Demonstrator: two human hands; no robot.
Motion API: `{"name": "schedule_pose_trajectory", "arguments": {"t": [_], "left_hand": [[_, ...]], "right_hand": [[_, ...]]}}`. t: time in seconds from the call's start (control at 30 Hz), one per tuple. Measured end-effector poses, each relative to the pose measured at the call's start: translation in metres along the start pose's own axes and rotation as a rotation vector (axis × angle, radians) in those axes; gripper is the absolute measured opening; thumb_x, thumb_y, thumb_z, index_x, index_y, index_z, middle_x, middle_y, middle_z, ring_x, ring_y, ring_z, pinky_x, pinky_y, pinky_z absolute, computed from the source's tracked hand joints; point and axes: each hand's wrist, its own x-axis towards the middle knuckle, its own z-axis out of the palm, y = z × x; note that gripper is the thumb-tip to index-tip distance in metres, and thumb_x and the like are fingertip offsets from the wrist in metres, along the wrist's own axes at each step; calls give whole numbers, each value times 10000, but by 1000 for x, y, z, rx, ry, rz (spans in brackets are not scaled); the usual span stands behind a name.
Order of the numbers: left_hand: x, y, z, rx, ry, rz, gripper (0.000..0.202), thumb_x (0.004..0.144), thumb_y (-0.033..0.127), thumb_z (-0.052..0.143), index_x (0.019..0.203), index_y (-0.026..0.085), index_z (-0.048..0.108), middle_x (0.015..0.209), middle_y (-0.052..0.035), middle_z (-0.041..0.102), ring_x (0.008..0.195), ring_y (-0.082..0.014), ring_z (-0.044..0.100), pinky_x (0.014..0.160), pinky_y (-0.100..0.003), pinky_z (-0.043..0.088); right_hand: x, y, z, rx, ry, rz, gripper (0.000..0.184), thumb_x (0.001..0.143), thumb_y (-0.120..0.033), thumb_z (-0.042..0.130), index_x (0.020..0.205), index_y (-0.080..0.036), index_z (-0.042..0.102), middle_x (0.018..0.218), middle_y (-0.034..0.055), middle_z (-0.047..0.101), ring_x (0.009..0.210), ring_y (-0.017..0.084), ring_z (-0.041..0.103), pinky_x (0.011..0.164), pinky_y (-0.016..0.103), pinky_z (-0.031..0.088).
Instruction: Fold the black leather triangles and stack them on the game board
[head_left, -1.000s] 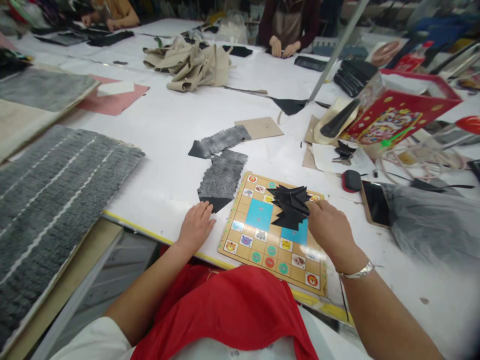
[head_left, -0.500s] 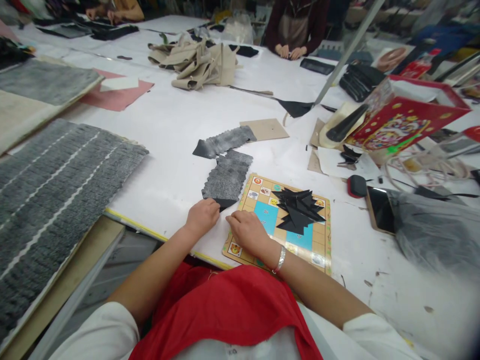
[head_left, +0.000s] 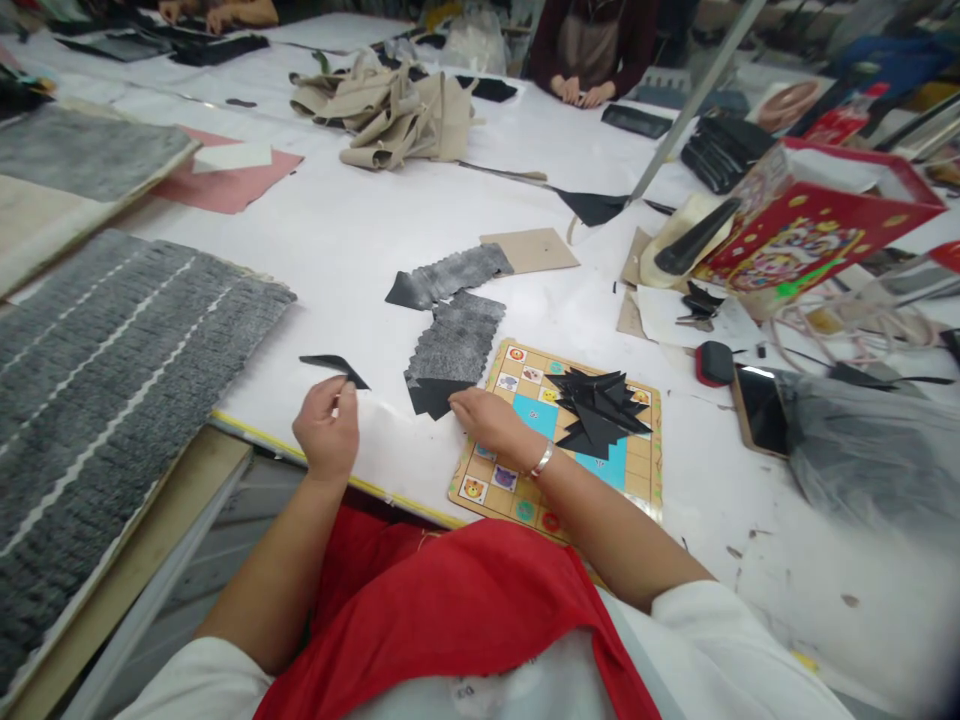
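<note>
A slim black piece (head_left: 334,366) is pinched between the thumb and fingers of the left hand (head_left: 327,425), just above the tabletop (head_left: 352,240) near its yellow front edge. The right hand (head_left: 491,425) has its fingertips drawn together at the edge of some black pointed pieces (head_left: 433,396); whether it grips one or only touches it, I cannot tell. Those pieces lie at the near end of a grey jagged-edged row (head_left: 457,338). Behind it, a second grey row (head_left: 461,275) slants away, ending in a black point at its left and meeting a tan card (head_left: 536,250) at its right.

Under the right wrist, which wears a silver bracelet (head_left: 542,459), lies a game board (head_left: 637,468) with animal pictures; a loose heap of black triangles (head_left: 598,408) sits on it. Farther right are a small black-and-red case (head_left: 714,363), a phone (head_left: 761,410) and a red box (head_left: 821,225). To the left lies grey striped material (head_left: 135,360). Beyond the rows is a pile of beige pieces (head_left: 394,118), and at the far side a co-worker's hands (head_left: 583,93) rest close together.
</note>
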Motion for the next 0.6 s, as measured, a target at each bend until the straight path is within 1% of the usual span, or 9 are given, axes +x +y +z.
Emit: {"name": "schedule_pose_trajectory", "arguments": {"t": [0.03, 0.07, 0.13, 0.17, 0.23, 0.27, 0.33, 0.47, 0.6], "left_hand": [[-11, 11, -3, 52, -103, 175, 210, 865, 302, 497, 935, 167, 642, 938, -69, 678, 891, -174, 624, 845, -331, 496], [-25, 23, -2, 82, -248, 353, 185, 865, 270, 500, 930, 175, 645, 971, -76, 680, 929, -181, 614, 872, -338, 480], [-57, 46, 7, 98, -538, 657, 178, 874, 228, 489, 948, 179, 644, 993, -84, 681, 926, -182, 610, 842, -332, 474], [-72, 56, 14, 107, -626, 762, 177, 881, 222, 484, 942, 179, 644, 973, -82, 685, 881, -178, 614, 789, -323, 476], [-96, 68, 28, 87, -675, 909, 187, 900, 255, 478, 927, 171, 642, 913, -75, 692, 779, -166, 613, 677, -301, 464], [-103, 70, 33, 65, -668, 954, 208, 907, 290, 479, 944, 163, 639, 906, -75, 693, 755, -165, 609, 646, -295, 456], [-109, 70, 37, 22, -649, 981, 259, 908, 340, 489, 1014, 146, 624, 949, -88, 690, 794, -176, 612, 658, -300, 460], [-102, 61, 34, 98, -663, 883, 269, 893, 291, 513, 1099, 139, 598, 1096, -107, 661, 983, -215, 584, 782, -337, 460], [-100, 62, 35, 212, -664, 832, 307, 887, 322, 517, 1106, 124, 601, 1133, -109, 649, 1023, -237, 556, 810, -369, 436]], "right_hand": [[-6, 4, -6, 175, -24, 47, 418, 992, -343, 245, 959, -147, 613, 891, 88, 658, 782, 158, 606, 699, 266, 441], [-14, 9, -11, 359, -48, 111, 503, 995, -400, 182, 966, -143, 614, 872, 87, 666, 735, 148, 611, 668, 258, 452], [-34, 18, -20, 580, -80, 241, 601, 978, -484, 139, 935, -132, 624, 815, 86, 673, 672, 147, 610, 615, 254, 456], [-45, 22, -22, 581, -90, 283, 579, 964, -517, 200, 913, -131, 628, 790, 80, 672, 667, 152, 607, 605, 253, 450], [-67, 26, -23, 441, -95, 322, 426, 902, -517, 429, 911, -139, 625, 767, 53, 667, 684, 158, 600, 608, 242, 429], [-76, 27, -22, 344, -92, 330, 353, 858, -476, 530, 946, -145, 614, 777, 41, 666, 696, 156, 598, 612, 234, 417], [-90, 25, -17, 175, -77, 329, 320, 804, -381, 626, 1026, -156, 576, 816, 33, 668, 715, 153, 599, 612, 225, 393], [-96, 19, -6, -56, -47, 271, 194, 840, -293, 591, 981, -166, 550, 869, 53, 661, 757, 160, 603, 622, 227, 366], [-95, 12, -4, -166, -58, 267, 174, 885, -341, 541, 949, -179, 537, 918, 63, 652, 781, 173, 605, 615, 246, 352]]}}
